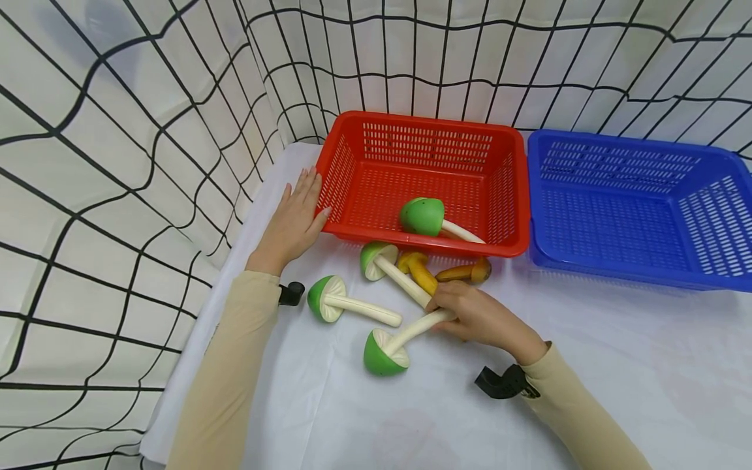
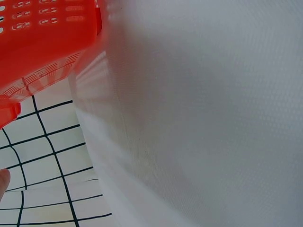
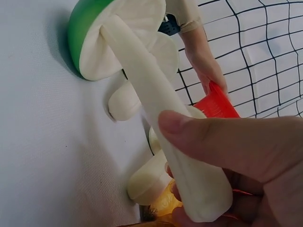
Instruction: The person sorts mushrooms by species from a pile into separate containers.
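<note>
My right hand [image 1: 484, 318] grips the pale stem of a green-capped toy mushroom [image 1: 384, 354] near its lower end; the right wrist view has the thumb [image 3: 177, 125] across the stem. Its cap points toward the front left, close over the tablecloth. My left hand [image 1: 295, 215] rests with straight fingers against the left side of the red basket [image 1: 423, 245]. Two more green mushrooms lie nearby, one mushroom [image 1: 329, 299] at the left and another mushroom [image 1: 378, 261] by the basket. Beside them are a yellow mushroom [image 1: 418, 269] and a brownish mushroom [image 1: 467, 271]. Inside the basket lies one green mushroom [image 1: 424, 217].
A blue basket [image 1: 611, 274] stands right of the red one. Black wire grid [image 1: 446, 55] rises behind the baskets and along the left side. White cloth [image 1: 329, 405] covers the table. Each wrist wears a black strap device [image 1: 502, 383].
</note>
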A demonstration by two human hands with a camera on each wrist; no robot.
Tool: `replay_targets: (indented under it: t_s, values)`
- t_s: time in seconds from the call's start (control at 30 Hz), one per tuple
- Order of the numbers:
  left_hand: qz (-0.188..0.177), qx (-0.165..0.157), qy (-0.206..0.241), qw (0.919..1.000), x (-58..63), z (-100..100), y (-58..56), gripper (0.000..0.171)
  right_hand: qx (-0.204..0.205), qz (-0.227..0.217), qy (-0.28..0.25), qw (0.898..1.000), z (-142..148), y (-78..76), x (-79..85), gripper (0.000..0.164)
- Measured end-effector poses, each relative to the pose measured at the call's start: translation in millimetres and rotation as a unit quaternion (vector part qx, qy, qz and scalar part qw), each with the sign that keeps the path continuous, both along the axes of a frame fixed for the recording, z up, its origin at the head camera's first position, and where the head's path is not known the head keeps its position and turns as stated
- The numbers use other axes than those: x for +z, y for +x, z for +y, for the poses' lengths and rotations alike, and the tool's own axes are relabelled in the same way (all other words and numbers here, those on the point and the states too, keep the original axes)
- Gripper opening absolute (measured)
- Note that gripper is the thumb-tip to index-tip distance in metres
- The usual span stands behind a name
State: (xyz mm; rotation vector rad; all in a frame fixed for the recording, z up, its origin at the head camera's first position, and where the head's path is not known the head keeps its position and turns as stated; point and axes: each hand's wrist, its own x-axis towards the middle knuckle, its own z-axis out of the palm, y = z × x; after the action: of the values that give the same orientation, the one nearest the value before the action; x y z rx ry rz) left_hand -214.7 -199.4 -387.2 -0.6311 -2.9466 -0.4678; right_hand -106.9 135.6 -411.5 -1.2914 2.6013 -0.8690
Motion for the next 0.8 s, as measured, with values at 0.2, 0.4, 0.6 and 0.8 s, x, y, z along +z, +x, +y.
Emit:
replay_targets:
  t_s: [0.2,0.4,0.6,0.8]
  values:
    - [0.001,-0.001,0.001,1.0,-0.3,-0.2,-0.4,0.064,0.009,-0.009,0.007,1.0,2.6,0.6,-1.5,0.018]
    - [0.0,0.001,0.002,1.0,0.4,0.3,0.1,0.064,0.003,-0.01,0.001,1.0,2.9,1.3,-2.8,0.016]
    - [-0.003,0.002,0.002,1.0,0.7,0.1,0.7,0.064,-0.003,-0.012,-0.011,1.0,2.9,1.9,-5.3,0.016]
    - [-0.002,0.001,0.002,1.0,0.4,0.2,0.1,0.064,-0.009,-0.02,-0.044,0.999,4.3,2.7,-9.0,0.017]
